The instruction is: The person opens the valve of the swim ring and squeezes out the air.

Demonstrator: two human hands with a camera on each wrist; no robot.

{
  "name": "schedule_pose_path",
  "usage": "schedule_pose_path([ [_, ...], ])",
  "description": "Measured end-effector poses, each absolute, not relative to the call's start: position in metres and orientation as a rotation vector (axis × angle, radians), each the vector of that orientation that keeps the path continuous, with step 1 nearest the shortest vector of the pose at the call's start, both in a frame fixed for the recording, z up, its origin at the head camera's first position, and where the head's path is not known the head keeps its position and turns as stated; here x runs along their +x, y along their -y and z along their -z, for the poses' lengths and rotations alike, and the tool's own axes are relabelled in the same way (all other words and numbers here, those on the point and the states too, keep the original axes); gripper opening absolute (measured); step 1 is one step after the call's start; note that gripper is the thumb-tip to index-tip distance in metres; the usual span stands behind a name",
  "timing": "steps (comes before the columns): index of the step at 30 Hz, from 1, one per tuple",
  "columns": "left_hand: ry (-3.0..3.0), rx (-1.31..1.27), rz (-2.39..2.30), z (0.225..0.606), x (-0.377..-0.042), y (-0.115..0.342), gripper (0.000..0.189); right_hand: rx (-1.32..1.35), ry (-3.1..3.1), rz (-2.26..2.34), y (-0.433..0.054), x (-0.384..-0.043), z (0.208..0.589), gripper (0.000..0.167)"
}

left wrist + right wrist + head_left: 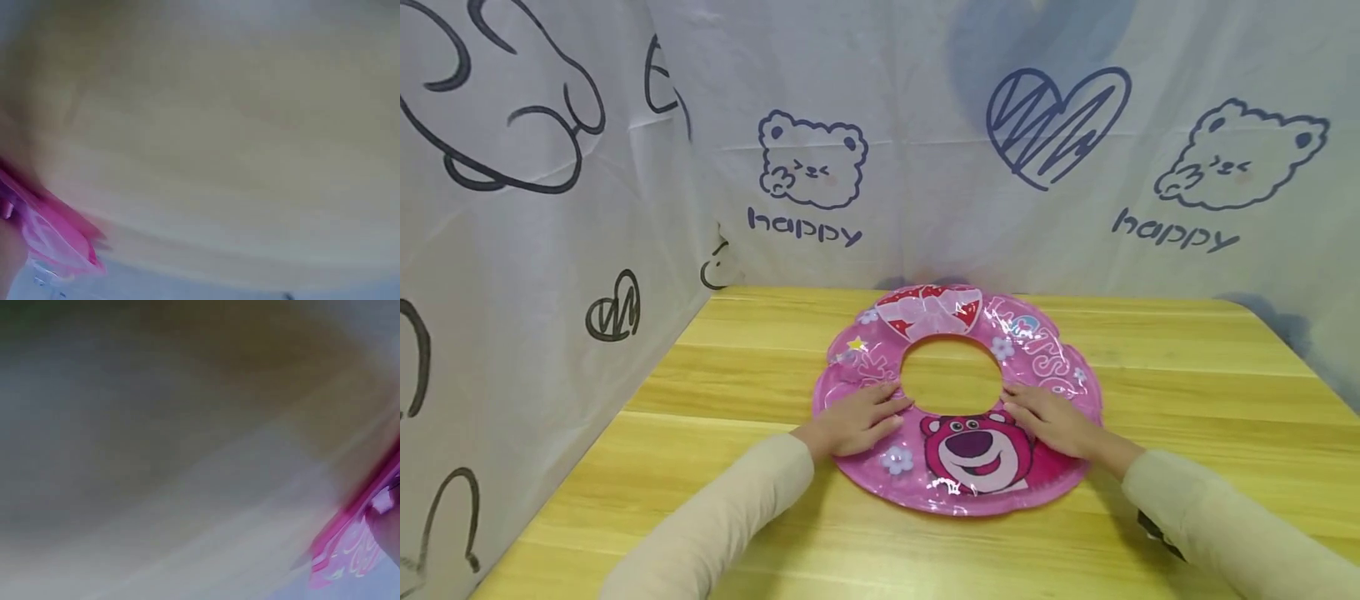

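Observation:
A pink inflatable swim ring (901, 496) lies flat on the wooden table, a printed bear face (976, 457) at its near side. It looks soft and wrinkled, not fully plump. My left hand (861, 419) rests palm down on its left part, fingers extended to the rim of the hole. On the right part lies my right hand (1051, 419), fingertips likewise at the hole's edge. In the left wrist view only a corner of the swim ring (56, 237) shows at lower left; the right wrist view has the swim ring (350, 550) at lower right.
The wood-grain table (1187, 400) extends on both sides of the ring. A white cloth (917, 167) with drawn bears and hearts hangs behind it, and another cloth wall (527, 267) borders the left side. Something dark (1159, 533) shows under the right sleeve.

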State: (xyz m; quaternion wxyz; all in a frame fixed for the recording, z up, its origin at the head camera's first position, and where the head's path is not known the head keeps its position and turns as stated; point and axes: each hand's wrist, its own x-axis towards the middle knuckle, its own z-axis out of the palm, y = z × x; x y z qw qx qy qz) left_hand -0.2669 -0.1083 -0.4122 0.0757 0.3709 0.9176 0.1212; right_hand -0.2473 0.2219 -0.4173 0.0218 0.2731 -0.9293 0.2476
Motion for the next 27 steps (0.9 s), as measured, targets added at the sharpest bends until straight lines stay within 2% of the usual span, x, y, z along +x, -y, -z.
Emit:
schedule_pose_path([
  [3,-2.828,1.237,-0.138,0.413,-0.269,0.115,0.051,0.817,2.844,-0.619,-0.216,-0.250,0.418,0.043],
  [8,-2.860,1.397,0.011,0.416,-0.269,0.121,0.054,0.772,2.884,-0.380,-0.214,-0.250,0.423,0.066],
  [11,-2.869,1.439,0.020,0.419,-0.271,0.121,0.054,0.717,2.946,-0.362,-0.216,-0.251,0.423,0.074],
  [17,-2.890,1.434,0.063,0.425,-0.274,0.122,0.055,0.641,3.073,-0.333,-0.219,-0.254,0.425,0.077],
  [27,-2.838,1.345,-0.068,0.424,-0.276,0.123,0.060,0.662,3.126,-0.432,-0.217,-0.259,0.421,0.077],
])
